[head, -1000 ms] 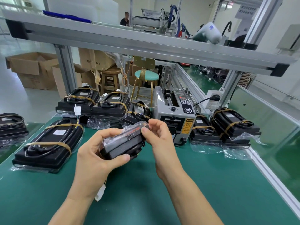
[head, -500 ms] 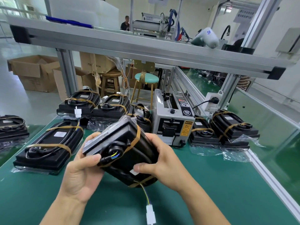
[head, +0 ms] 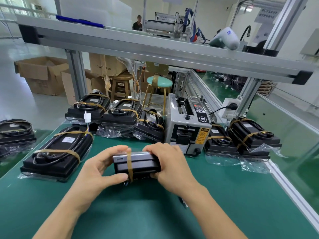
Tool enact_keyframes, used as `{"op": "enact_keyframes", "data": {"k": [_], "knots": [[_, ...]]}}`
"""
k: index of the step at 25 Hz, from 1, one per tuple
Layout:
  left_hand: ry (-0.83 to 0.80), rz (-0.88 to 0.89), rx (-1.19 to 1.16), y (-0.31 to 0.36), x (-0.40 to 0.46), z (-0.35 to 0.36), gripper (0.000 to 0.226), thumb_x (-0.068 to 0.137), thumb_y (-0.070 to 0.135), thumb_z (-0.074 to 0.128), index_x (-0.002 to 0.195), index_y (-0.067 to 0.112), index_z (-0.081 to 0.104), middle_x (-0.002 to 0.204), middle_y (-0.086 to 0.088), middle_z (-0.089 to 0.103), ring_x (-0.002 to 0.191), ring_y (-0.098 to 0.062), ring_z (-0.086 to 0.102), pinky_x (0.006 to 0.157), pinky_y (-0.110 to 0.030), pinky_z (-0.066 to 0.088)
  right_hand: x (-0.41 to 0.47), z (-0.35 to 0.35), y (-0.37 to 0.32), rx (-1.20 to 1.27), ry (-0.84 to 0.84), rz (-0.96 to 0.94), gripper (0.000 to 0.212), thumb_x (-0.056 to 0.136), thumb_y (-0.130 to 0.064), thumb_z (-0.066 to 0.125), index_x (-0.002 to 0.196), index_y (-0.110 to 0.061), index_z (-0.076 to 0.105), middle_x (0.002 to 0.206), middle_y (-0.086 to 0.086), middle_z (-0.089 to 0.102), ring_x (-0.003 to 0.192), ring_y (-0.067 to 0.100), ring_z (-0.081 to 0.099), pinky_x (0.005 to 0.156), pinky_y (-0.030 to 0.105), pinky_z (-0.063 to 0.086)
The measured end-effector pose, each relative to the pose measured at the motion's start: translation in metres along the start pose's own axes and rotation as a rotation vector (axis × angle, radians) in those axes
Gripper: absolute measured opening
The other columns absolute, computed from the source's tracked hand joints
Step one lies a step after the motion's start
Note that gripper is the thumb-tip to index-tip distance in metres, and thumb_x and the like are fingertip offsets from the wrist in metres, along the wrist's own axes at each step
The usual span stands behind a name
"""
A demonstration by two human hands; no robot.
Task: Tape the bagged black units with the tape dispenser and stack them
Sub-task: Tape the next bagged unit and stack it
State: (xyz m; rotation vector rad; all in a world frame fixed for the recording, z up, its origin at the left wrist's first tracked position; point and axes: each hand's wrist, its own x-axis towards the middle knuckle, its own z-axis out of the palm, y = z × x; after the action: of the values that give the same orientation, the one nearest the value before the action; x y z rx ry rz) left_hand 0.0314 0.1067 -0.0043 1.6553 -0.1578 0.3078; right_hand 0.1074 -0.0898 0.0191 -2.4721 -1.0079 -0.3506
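I hold a bagged black unit edge-on above the green table, a brown tape strip wrapped around its left part. My left hand grips its left end, thumb underneath and fingers over the top. My right hand grips the right end. The grey tape dispenser stands just behind the unit. Taped units lie around: one at the near left, a row at the back, a stack to the right of the dispenser.
Another taped unit lies on a side surface at far left. An aluminium shelf beam crosses overhead on posts. A white power socket hangs on the right post. Stools and cardboard boxes stand beyond the table's far edge.
I have turned the unit from a tilted face-up pose to edge-on and lowered it closer to the table. Its dangling white connector is no longer visible.
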Motion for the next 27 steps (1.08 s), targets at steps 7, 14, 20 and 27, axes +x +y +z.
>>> {"op": "enact_keyframes", "data": {"k": [7, 14, 20, 27], "knots": [[0.284, 0.077, 0.042, -0.017, -0.01, -0.004, 0.064, 0.049, -0.001, 0.08, 0.105, 0.029, 0.072, 0.108, 0.006, 0.072, 0.105, -0.011, 0.065, 0.097, -0.022, 0.045, -0.011, -0.011, 0.038, 0.416, 0.255, 0.463, 0.048, 0.074, -0.005, 0.057, 0.114, -0.031, 0.061, 0.117, -0.014, 0.055, 0.115, -0.001, 0.047, 0.108, 0.03, 0.025], [0.361, 0.05, 0.196, -0.026, -0.019, 0.006, 0.068, 0.055, -0.006, 0.084, 0.108, 0.035, 0.069, 0.11, 0.013, 0.07, 0.106, -0.009, 0.064, 0.1, -0.024, 0.04, 0.028, -0.012, 0.069, 0.663, 0.594, 1.062, 0.021, 0.089, -0.017, 0.062, 0.074, -0.005, 0.068, 0.084, 0.01, 0.07, 0.09, 0.036, 0.061, 0.082, 0.045, 0.053], [0.385, 0.044, 0.213, -0.019, -0.025, 0.014, 0.07, 0.056, -0.01, 0.083, 0.101, 0.04, 0.069, 0.108, 0.015, 0.07, 0.103, -0.004, 0.063, 0.098, -0.013, 0.04, 0.047, -0.004, 0.078, 0.833, 0.671, 1.21, 0.02, 0.082, -0.018, 0.074, 0.066, -0.023, 0.062, 0.071, -0.002, 0.06, 0.078, 0.022, 0.059, 0.079, 0.035, 0.05], [0.476, 0.067, 0.208, -0.005, -0.03, 0.038, 0.063, 0.057, -0.011, 0.083, 0.104, 0.028, 0.07, 0.107, 0.019, 0.069, 0.1, 0.003, 0.063, 0.09, -0.005, 0.04, 0.02, -0.029, -0.001, 1.134, 0.354, 0.81, 0.012, 0.079, -0.029, 0.072, 0.07, -0.02, 0.069, 0.087, -0.012, 0.066, 0.078, 0.003, 0.061, 0.067, 0.016, 0.036]]}}
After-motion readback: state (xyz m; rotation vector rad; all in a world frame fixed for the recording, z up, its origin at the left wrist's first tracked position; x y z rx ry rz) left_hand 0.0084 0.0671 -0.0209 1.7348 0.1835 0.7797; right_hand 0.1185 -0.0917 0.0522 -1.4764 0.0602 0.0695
